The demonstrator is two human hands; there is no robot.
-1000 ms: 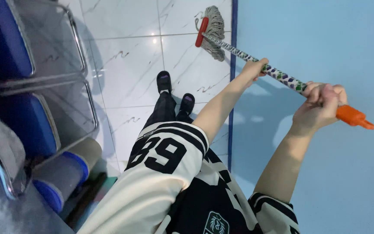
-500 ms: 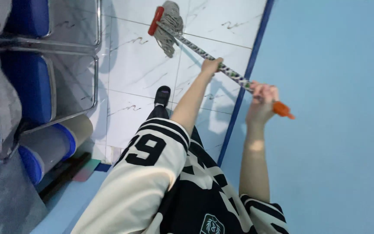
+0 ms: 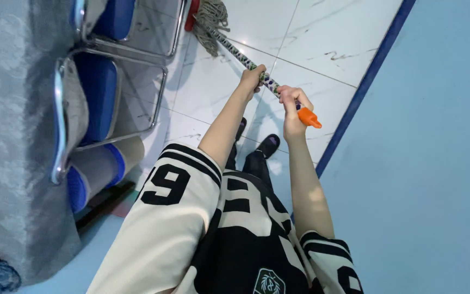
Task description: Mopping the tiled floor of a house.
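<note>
- My left hand (image 3: 252, 79) is wrapped around the mop handle (image 3: 246, 61), fingers curled tight on the patterned shaft, farther along it than the other hand.
- My right hand (image 3: 291, 104) is closed around the near end of the same handle, just short of the orange end cap (image 3: 309, 117); the cap sticks out past my fist on the right.
- The two hands sit close together on the shaft but do not touch.
- The handle slants from near right to far left, ending in the mop head (image 3: 211, 22): grey-beige strings on a red clamp (image 3: 192, 14), lying on the white marbled floor tiles (image 3: 311, 38) at the far edge of the view.
- The mop head lies just beside the chrome leg of the blue chair (image 3: 100, 92) on the left. A second blue seat (image 3: 114, 16) stands farther off.
- A grey cloth surface (image 3: 17, 109) fills the left side.
- A rolled item with blue bands (image 3: 100, 166) lies on the floor under the chair.
- A dark blue strip (image 3: 363, 87) runs between the white tiles and the pale blue area (image 3: 431, 163) on the right.
- My black shoes (image 3: 270, 145) stand on the tiles, near the strip, below my hands.
</note>
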